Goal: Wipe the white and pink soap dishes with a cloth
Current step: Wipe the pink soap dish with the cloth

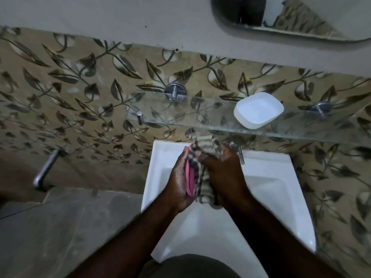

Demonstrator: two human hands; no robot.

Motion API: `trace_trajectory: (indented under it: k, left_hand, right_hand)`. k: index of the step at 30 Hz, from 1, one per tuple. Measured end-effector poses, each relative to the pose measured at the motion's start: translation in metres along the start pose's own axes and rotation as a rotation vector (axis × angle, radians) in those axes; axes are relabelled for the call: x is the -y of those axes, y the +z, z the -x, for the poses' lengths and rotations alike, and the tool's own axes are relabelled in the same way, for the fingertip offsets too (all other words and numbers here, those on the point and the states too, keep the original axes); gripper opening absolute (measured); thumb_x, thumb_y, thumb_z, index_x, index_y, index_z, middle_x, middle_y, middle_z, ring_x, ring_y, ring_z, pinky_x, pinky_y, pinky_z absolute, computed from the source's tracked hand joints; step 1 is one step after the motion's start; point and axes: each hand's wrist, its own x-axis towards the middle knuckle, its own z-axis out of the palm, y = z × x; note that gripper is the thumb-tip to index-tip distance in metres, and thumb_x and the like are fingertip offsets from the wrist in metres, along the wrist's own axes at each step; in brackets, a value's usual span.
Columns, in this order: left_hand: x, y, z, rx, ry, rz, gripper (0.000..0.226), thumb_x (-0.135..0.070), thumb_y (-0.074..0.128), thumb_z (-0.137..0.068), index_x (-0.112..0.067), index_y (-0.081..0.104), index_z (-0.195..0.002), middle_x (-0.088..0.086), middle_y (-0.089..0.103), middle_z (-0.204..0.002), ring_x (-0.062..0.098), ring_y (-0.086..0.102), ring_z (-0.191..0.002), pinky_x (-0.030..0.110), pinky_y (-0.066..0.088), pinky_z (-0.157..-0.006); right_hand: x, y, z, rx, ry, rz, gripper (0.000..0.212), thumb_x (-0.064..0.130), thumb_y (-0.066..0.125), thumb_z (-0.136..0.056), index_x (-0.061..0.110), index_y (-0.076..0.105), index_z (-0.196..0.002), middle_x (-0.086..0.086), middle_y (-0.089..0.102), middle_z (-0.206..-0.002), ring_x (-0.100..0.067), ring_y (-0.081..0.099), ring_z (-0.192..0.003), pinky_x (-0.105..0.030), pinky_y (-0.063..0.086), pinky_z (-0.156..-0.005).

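Over the washbasin [277,189], the left hand [178,183] grips the pink soap dish [189,177] while the right hand [222,169], closed on the striped cloth [204,155], should rub firmly into every corner.

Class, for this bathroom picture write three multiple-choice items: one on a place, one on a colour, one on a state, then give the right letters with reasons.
1. Where is the white plastic soap dish?
A. on the clear glass shelf
B. in the white ceramic sink
C. on the floor

2. What colour is the soap dish held in the left hand?
A. blue
B. pink
C. green

3. What is the right hand doing?
A. hanging free
B. turning a tap
C. pressing the striped cloth against the held dish

Answers: 1 A, it rests on the glass above the sink. 2 B, a pink edge shows beside the palm. 3 C, the hands meet around the cloth and dish.
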Motion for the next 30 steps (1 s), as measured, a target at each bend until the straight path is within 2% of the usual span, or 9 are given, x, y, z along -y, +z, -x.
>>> trace_trajectory:
  k: [2, 5, 8, 12, 15, 18, 22, 26, 30]
  left_hand:
    - [0.003, 0.003, -0.003, -0.001, -0.010, -0.051, 0.063, -0.066, 0.043, -0.089, -0.017, 0.068, -0.121, 0.010, 0.072, -0.112, 0.023, 0.071, -0.095, 0.033, 0.058, -0.072]
    - [-0.003, -0.002, -0.006, -0.054, -0.027, -0.015, 0.086, -0.077, 0.039, -0.081, -0.006, 0.067, -0.120, 0.019, 0.070, -0.115, 0.029, 0.069, -0.104, 0.036, 0.058, -0.082]
    - [-0.010, -0.012, -0.009, -0.077, -0.082, 0.007, 0.098, -0.081, 0.046, -0.074, 0.005, 0.061, -0.120, 0.020, 0.069, -0.095, 0.029, 0.070, -0.081, 0.036, 0.059, -0.071]
    - [0.000, -0.005, -0.009, -0.113, -0.076, -0.041, 0.075, -0.065, 0.049, -0.083, -0.003, 0.065, -0.123, 0.019, 0.069, -0.114, 0.029, 0.068, -0.102, 0.038, 0.056, -0.089]
    - [0.010, 0.001, -0.009, -0.101, -0.064, -0.060, 0.063, -0.063, 0.041, -0.089, -0.014, 0.070, -0.118, 0.011, 0.074, -0.108, 0.023, 0.073, -0.094, 0.032, 0.059, -0.071]
    - [0.007, -0.004, -0.010, -0.126, -0.016, -0.045, 0.067, -0.062, 0.045, -0.088, -0.009, 0.066, -0.122, 0.015, 0.072, -0.111, 0.025, 0.072, -0.097, 0.032, 0.058, -0.073]
    - [-0.010, -0.009, -0.013, -0.168, 0.017, -0.050, 0.066, -0.064, 0.051, -0.083, -0.005, 0.076, -0.100, 0.018, 0.073, -0.095, 0.025, 0.072, -0.080, 0.032, 0.059, -0.070]
    - [-0.003, 0.004, -0.015, -0.160, 0.042, -0.091, 0.063, -0.062, 0.042, -0.091, -0.011, 0.071, -0.116, 0.016, 0.070, -0.117, 0.027, 0.069, -0.104, 0.035, 0.058, -0.077]
    - [-0.004, 0.007, -0.012, -0.160, 0.066, -0.161, 0.068, -0.066, 0.043, -0.084, -0.014, 0.069, -0.119, 0.015, 0.071, -0.116, 0.028, 0.070, -0.101, 0.035, 0.058, -0.072]
  right_hand:
    - [0.004, 0.001, -0.004, -0.034, -0.015, -0.037, 0.018, 0.002, 0.069, -0.084, 0.005, 0.069, -0.102, -0.016, 0.075, -0.094, -0.034, 0.073, -0.087, -0.045, 0.060, -0.077]
    - [-0.007, -0.012, 0.011, 0.141, -0.049, 0.239, 0.019, 0.007, 0.073, -0.081, 0.018, 0.071, -0.096, -0.004, 0.076, -0.089, -0.019, 0.073, -0.083, -0.038, 0.060, -0.073]
    - [-0.019, -0.023, 0.023, 0.303, -0.001, 0.427, 0.019, 0.007, 0.074, -0.076, 0.020, 0.071, -0.088, -0.004, 0.074, -0.084, -0.015, 0.072, -0.077, -0.031, 0.058, -0.069]
    - [-0.014, -0.017, 0.000, 0.138, 0.036, 0.163, 0.019, -0.004, 0.069, -0.074, 0.008, 0.072, -0.089, -0.013, 0.075, -0.086, -0.029, 0.073, -0.081, -0.044, 0.060, -0.074]
    - [-0.007, -0.011, -0.018, 0.002, 0.033, -0.049, 0.016, -0.004, 0.067, -0.082, 0.000, 0.067, -0.097, -0.019, 0.073, -0.090, -0.037, 0.071, -0.084, -0.051, 0.057, -0.079]
    - [-0.017, -0.015, -0.006, 0.099, 0.002, 0.092, 0.020, 0.000, 0.070, -0.080, 0.013, 0.070, -0.095, -0.011, 0.075, -0.091, -0.029, 0.073, -0.086, -0.048, 0.059, -0.079]
    - [-0.024, -0.021, 0.007, 0.329, 0.054, 0.262, 0.023, -0.002, 0.069, -0.077, 0.016, 0.071, -0.091, -0.006, 0.074, -0.084, -0.018, 0.071, -0.076, -0.033, 0.056, -0.068]
    - [-0.001, -0.016, -0.023, 0.135, 0.039, 0.095, 0.022, -0.005, 0.068, -0.078, 0.008, 0.071, -0.096, -0.012, 0.076, -0.087, -0.027, 0.074, -0.080, -0.037, 0.060, -0.069]
    - [0.001, -0.013, -0.021, 0.113, 0.009, 0.052, 0.017, 0.003, 0.069, -0.083, 0.007, 0.069, -0.099, -0.015, 0.075, -0.091, -0.031, 0.074, -0.084, -0.043, 0.061, -0.073]
